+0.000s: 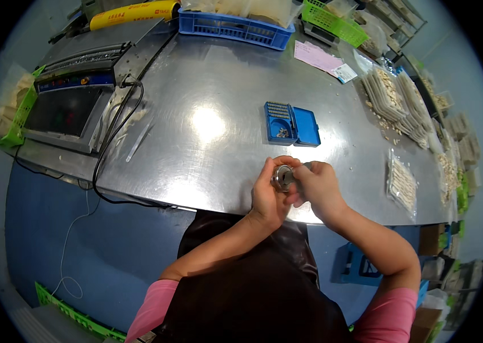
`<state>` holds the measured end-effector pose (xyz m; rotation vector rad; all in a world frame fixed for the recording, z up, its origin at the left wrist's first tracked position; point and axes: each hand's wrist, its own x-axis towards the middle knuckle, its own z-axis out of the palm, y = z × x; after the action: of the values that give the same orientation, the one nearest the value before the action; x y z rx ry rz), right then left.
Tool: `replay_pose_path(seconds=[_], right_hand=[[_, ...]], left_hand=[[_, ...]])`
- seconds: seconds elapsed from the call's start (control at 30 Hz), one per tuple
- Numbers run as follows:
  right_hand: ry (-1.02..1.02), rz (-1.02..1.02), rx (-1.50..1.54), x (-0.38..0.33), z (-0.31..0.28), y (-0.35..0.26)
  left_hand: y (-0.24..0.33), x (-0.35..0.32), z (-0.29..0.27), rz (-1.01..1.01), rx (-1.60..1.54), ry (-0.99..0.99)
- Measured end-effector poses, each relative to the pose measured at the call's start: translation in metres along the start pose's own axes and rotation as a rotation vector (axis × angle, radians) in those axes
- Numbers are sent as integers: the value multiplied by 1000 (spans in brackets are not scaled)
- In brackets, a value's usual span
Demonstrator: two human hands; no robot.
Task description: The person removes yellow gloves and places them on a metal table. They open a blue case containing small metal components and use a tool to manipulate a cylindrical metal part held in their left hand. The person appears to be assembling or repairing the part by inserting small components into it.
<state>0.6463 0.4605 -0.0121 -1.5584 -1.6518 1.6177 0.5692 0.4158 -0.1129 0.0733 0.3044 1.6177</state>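
Observation:
My left hand (pixel 269 194) is closed around a small round metal piece (pixel 283 178) with a shiny rim and a dark hollow in its face. My right hand (pixel 320 186) is closed against the right side of this piece, fingers pinched together. Whatever it may grip is too small and covered to make out. Just beyond both hands lies an open blue plastic case (pixel 280 123), its lid (pixel 307 127) folded out to the right. Rows of small metal pins (pixel 279 110) fill its far part, and a few loose metal bits (pixel 282 132) lie in the near compartment.
A sealing machine (pixel 73 103) with a black cable (pixel 104 154) stands left on the steel table (pixel 195 74). Pink papers (pixel 317 56), a blue basket (pixel 233 30) and a green basket (pixel 335 23) are at the back. Bagged pale pieces (pixel 387 94) and one flat bag (pixel 402 183) lie right.

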Motion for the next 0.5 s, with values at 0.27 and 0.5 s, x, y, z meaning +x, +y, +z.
replay_pose_path(seconds=[0.27,0.5], right_hand=[[-315,-250,-675,9,-8,-35],[-536,-1281,-1422,25,-24,-28]], left_hand=[[-3,-1,0,90,38,31],[10,-1,2,-138,-87,126]])
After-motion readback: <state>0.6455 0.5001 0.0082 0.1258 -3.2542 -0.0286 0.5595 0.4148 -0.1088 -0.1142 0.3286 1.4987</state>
